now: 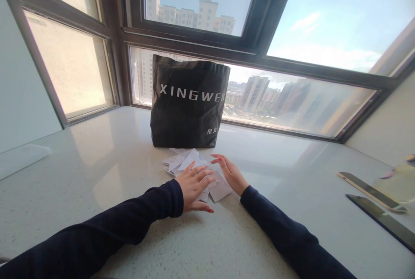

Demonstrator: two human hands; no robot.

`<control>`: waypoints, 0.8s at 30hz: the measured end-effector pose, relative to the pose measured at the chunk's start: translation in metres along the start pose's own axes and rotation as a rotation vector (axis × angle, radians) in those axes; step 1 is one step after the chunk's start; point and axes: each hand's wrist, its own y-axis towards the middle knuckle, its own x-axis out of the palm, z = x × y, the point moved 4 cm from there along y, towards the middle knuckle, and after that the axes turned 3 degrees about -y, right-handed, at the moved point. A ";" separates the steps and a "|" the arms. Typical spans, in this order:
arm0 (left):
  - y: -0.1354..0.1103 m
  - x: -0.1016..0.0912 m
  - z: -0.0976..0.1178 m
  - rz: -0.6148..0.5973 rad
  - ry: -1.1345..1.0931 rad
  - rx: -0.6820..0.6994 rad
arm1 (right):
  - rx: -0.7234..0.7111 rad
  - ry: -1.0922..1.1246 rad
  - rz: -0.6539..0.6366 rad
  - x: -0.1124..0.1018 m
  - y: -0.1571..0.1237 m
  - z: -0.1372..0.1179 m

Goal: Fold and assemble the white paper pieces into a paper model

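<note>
A loose pile of folded white papers (pixel 183 161) lies on the speckled pale countertop (pixel 129 235), just in front of a black bag. Over the near side of the pile my left hand (pixel 196 186) is spread palm down, its fingers apart, covering part of the papers. My right hand (pixel 231 174) is at the pile's right edge, fingers stretched toward the left and slightly bent, with nothing seen in it. One squarish folded paper (pixel 220 187) lies between the two hands. Whether the right fingertips touch any paper I cannot tell.
The upright black bag (pixel 188 106) with white lettering stands behind the papers, near the window frame (pixel 292 78). On the right lie a phone (pixel 371 191) and a dark flat device (pixel 385 222). A pale flat object (pixel 24 158) is at the left edge.
</note>
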 end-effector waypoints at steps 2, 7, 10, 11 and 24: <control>0.001 0.002 0.000 -0.015 0.006 0.017 | 0.043 -0.018 0.058 -0.003 0.001 0.005; 0.003 0.013 0.010 -0.100 -0.061 0.136 | 0.040 -0.011 -0.077 0.008 -0.003 0.002; 0.003 0.017 0.017 -0.159 -0.090 0.155 | -0.010 0.044 -0.164 0.016 -0.006 -0.009; 0.003 0.018 0.018 -0.176 -0.089 0.145 | -0.018 0.062 -0.168 0.017 -0.006 -0.011; -0.007 0.010 0.011 -0.365 0.083 -0.165 | 0.048 0.059 -0.034 0.006 -0.002 0.001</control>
